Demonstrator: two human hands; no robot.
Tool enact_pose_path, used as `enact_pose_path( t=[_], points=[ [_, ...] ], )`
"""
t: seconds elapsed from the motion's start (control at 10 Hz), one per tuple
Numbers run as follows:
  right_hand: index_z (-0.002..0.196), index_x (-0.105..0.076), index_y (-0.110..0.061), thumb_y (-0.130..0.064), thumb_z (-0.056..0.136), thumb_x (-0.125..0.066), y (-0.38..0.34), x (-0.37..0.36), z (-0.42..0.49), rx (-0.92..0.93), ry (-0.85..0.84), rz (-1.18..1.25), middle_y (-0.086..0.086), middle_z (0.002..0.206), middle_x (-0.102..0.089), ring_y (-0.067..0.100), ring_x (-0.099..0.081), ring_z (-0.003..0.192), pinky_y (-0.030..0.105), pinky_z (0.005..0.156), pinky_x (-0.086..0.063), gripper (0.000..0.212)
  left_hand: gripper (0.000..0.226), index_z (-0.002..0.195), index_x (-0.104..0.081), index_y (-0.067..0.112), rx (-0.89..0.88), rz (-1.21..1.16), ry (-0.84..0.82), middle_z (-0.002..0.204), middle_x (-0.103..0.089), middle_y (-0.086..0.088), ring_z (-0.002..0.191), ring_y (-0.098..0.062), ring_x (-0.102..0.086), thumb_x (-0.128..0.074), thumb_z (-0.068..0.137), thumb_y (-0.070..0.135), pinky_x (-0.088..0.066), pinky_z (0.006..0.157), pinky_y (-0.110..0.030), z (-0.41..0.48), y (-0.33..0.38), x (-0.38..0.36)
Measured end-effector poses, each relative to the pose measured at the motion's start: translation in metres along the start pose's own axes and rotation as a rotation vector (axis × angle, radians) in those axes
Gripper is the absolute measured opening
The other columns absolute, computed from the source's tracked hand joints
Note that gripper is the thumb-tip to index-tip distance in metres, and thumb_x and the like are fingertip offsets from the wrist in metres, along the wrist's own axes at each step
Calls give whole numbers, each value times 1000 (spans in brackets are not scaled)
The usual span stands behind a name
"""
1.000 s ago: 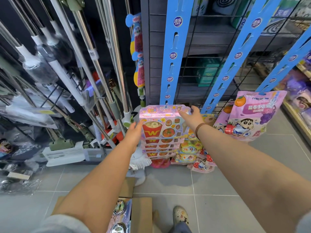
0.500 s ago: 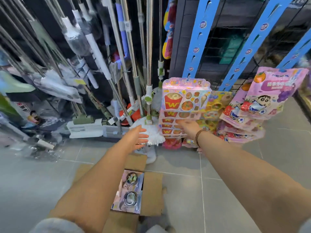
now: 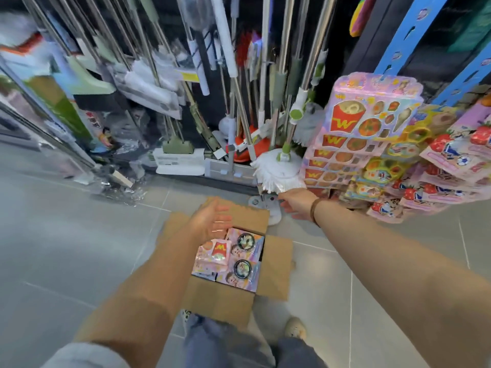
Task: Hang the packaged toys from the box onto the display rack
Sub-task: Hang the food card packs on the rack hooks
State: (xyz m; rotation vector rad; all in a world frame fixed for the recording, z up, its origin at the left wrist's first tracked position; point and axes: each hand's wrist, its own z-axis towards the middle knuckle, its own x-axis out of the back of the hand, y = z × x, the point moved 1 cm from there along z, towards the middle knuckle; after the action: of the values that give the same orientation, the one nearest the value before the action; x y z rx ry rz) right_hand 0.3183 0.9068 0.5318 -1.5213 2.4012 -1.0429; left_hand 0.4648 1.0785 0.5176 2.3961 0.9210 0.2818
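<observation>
Box: cardboard box sat open on the tiled floor between the person's feet, flaps spread, packaged toys lying flat inside, at least two side by side.
Rack: strip rack, blue with slotted holes, stood to the right; a fanned stack of hung toy packs with the red fries print already filled its lower end, other snack-print packs just beside them.
Left hand: left hand hovered over the box's far edge, fingers loosely spread, palm turned inward, gripping nothing.
Right hand: right hand was also bare and relaxed, low beside the white mop head, a dark band on the wrist.
Handling: these looked like blister cards, so probably light, stiff across the card yet bendable, with a glossy, likely slippery film and a raised bubble that could dent.
Where to take hold: likely best pinched at a top corner or along the card edge, clear of the hang hole, thumb on the front.
Risk: packs lay snug together, so lifting one could drag its neighbour.
</observation>
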Motion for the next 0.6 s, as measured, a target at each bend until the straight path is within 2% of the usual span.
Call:
enact_pose_path(
  t=[0.1,0.2,0.3,0.4,0.5,0.6],
  points=[
    [86,-53,-16,-19,97,-47,-19,-52,23,3,29,-46,4,90,-55,18,-53,82,31,80,-40,13,37,110,-53,13,-21,79,-6,96,-60,-8,86,-22,-60,-32,100,42,-49,77,-36,13,3,57],
    [102,-52,-15,-17,97,-45,-31,-110,44,-16,25,-32,6,102,-53,20,-49,92,32,80,-41,10,27,103,-54,15,7,158,-9,89,-61,-5,77,-17,-59,-36,99,35,-45,69,-29,28,10,101],
    [122,-54,-3,-18,100,-43,-36,-158,63,-49,-5,-43,10,105,-52,19,-47,95,26,70,-42,29,23,87,-54,17,31,195,-7,84,-60,-5,72,-17,-57,-40,98,31,-44,67,-28,50,9,138],
    [107,-62,-6,-12,99,-43,-38,-200,90,-98,5,-65,21,111,-56,25,-53,105,35,87,-44,21,19,82,-54,19,54,214,-1,81,-60,-4,69,-16,-57,-44,96,28,-45,71,-28,80,-1,171],
    [68,-43,-21,-11,97,-45,-23,-230,125,-119,-20,-101,18,122,-60,23,-59,92,30,84,-44,30,18,79,-53,18,96,216,-3,75,-57,-4,66,-17,-54,-45,94,23,-44,75,-29,111,-19,189],
    [72,-50,-25,-16,96,-47,8,-260,169,-72,-24,-232,20,130,-58,12,-51,69,20,66,-42,26,18,78,-52,18,126,215,-8,73,-55,-4,64,-17,-51,-46,94,22,-36,61,-25,160,-52,201]
  ],
)
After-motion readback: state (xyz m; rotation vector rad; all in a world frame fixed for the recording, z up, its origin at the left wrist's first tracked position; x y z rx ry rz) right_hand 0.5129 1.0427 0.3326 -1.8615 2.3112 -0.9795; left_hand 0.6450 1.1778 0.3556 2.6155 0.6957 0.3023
